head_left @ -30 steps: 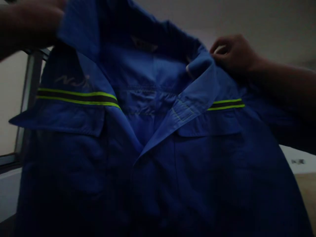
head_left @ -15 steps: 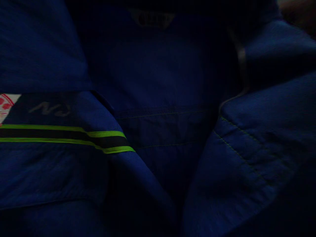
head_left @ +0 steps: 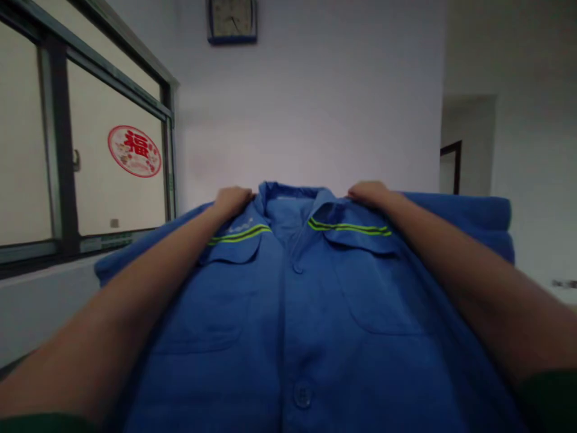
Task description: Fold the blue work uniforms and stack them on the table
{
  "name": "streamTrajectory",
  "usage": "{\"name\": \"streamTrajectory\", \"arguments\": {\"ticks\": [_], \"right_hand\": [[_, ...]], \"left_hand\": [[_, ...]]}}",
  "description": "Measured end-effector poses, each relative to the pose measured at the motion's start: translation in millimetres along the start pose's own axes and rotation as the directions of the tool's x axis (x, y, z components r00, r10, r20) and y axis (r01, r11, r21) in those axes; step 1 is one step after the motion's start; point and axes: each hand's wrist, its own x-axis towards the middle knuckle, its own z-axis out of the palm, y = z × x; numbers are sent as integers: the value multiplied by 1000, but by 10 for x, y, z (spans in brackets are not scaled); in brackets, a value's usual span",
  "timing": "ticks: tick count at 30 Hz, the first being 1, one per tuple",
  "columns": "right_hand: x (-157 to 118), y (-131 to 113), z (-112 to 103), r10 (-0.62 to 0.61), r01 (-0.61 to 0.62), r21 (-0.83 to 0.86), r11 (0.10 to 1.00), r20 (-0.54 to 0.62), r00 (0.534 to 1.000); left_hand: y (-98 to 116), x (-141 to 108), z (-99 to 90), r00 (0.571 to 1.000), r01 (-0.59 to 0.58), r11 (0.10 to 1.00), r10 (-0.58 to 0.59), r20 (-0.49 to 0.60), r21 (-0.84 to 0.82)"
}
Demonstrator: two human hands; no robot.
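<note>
A blue work jacket [head_left: 288,288] with yellow-green and dark stripes across the chest is held up at arm's length, its front toward me. My left hand [head_left: 233,200] is closed on the shoulder left of the collar. On the other shoulder, my right hand [head_left: 369,193] grips the cloth the same way. The fingertips of both hands are partly hidden behind the fabric. The collar [head_left: 293,192] stands between the hands, and a large button [head_left: 302,394] shows low on the front. The sleeves stick out sideways past both arms.
A sliding window [head_left: 117,204] with a red and white oval sticker [head_left: 134,151] is on the left. On the wall [head_left: 342,108] ahead hangs a square clock [head_left: 232,21]. A doorway [head_left: 466,144] opens at the back right.
The jacket filled the whole view, dark and very close. Now it is farther away at arm's length, and my hands, the wall and the window have come into view.
</note>
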Motion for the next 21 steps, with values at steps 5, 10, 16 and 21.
{"name": "streamTrajectory", "arguments": {"ticks": [5, 10, 16, 21], "right_hand": [[-199, -495, 728, -3, -23, 109, 994, 241, 971], [-424, -746, 1680, -82, 26, 227, 973, 242, 967], [-310, -1096, 1926, -302, 224, 675, 703, -2, 953], [-362, -1415, 2005, -418, 235, 836, 496, -8, 908]], "left_hand": [[247, -477, 914, 992, -14, 998, 22, 127, -63], [403, -779, 1842, 989, -10, 982, 38, 142, -189], [611, -612, 2096, 697, -609, 651, 712, 86, -452], [705, -659, 2088, 493, -727, 500, 857, 149, -471]]}}
